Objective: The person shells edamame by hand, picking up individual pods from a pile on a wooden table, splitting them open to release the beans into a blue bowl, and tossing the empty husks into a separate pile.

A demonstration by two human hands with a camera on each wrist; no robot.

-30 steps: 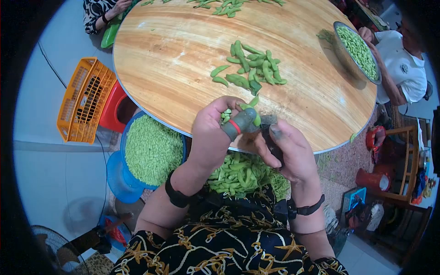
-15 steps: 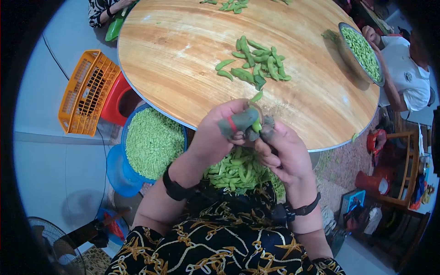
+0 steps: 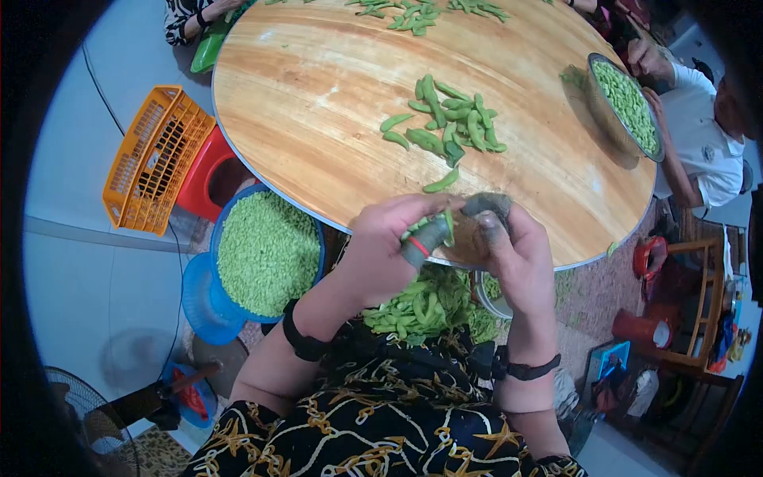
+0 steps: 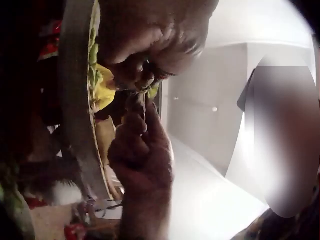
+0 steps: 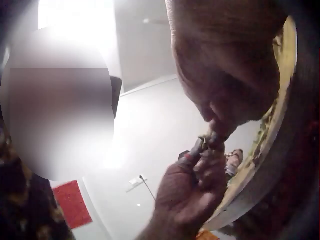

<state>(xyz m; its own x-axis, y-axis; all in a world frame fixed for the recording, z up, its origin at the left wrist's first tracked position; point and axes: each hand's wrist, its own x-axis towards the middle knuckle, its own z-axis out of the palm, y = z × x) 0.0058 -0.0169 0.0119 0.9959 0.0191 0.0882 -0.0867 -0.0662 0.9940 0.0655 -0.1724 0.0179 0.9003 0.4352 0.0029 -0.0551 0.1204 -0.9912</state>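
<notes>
My left hand [image 3: 381,250] pinches a green soybean pod [image 3: 450,229] over the table's near edge. Its thumb wears a grey-green cover with a red band. Facing it, my right hand [image 3: 520,258] has its covered thumb and forefinger curled at the pod's other side. In the right wrist view, the fingertips of both hands meet at the pod [image 5: 204,142]; the grip is partly hidden by the fingers. Just beyond the hands lies a single pod [image 3: 441,181], with a pile of pods [image 3: 457,119] farther in on the wooden table [image 3: 318,151].
A blue tub [image 3: 320,262] of shelled beans stands at left, beside an orange crate [image 3: 151,159] and a red stool [image 3: 195,187]. More pods [image 3: 417,306] lie below my hands. A metal bowl [image 3: 608,119] of beans sits at the table's right, near a person in white [image 3: 691,151].
The hands have moved slightly toward me and a little apart from the earlier close pinch. The single pod, earlier up against the left fingers, now lies apart on the table.
</notes>
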